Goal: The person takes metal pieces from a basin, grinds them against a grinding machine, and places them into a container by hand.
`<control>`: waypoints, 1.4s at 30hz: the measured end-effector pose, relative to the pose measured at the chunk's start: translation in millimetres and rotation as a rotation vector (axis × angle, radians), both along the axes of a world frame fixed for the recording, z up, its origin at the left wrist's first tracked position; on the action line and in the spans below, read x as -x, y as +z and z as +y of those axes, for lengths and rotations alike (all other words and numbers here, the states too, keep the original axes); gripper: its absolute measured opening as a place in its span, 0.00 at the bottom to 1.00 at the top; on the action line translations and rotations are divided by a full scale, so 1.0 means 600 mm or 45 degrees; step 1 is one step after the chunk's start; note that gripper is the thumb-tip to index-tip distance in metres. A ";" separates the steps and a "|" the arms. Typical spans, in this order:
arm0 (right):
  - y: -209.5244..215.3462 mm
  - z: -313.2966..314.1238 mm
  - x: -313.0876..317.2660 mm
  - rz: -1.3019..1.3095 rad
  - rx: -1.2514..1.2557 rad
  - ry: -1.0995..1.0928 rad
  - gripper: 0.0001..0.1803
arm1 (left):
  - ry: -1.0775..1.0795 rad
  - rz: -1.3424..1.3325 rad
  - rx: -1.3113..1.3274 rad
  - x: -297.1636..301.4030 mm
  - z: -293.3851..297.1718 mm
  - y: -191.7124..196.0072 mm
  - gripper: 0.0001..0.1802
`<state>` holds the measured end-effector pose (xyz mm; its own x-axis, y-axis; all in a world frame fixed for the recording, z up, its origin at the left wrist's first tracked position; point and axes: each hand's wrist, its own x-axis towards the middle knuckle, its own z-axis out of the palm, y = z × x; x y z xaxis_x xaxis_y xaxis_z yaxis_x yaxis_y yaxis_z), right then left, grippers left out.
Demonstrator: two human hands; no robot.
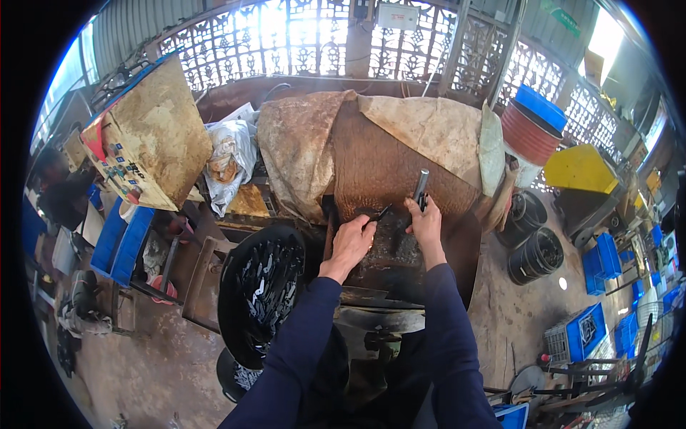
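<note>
My left hand is closed on a small dark flat metal piece that sticks out past its fingertips. Close by, my right hand grips a grey metal rod, whose round shiny end points up and away. Both hands are over a dark, grimy work area in front of a machine draped with brown, stained sheets. Left of my left forearm stands a black tub with many dark, narrow metal pieces in it. The far end of the held piece is hard to make out.
A rusty control box and a silver plastic bag stand at the left, above a blue bin. Black buckets, a blue-and-red drum and blue crates are on the right. Another person sits at far left.
</note>
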<state>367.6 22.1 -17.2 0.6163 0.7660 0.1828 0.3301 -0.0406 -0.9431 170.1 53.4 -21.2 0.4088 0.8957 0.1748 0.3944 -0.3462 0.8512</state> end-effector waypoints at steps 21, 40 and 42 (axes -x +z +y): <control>-0.002 0.001 0.006 -0.060 -0.027 0.000 0.18 | 0.047 -0.093 -0.027 -0.015 -0.002 -0.008 0.15; -0.007 0.006 0.002 -0.068 -0.032 0.015 0.20 | 0.078 -0.118 -0.042 -0.007 0.000 0.008 0.15; -0.010 0.005 -0.001 -0.070 -0.024 0.008 0.20 | 0.080 -0.137 -0.054 -0.008 -0.002 0.010 0.16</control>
<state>368.1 25.3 -23.0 0.5999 0.7660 0.2311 0.3820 -0.0204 -0.9240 174.9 52.4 -15.4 0.3287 0.9099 0.2531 0.3235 -0.3602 0.8750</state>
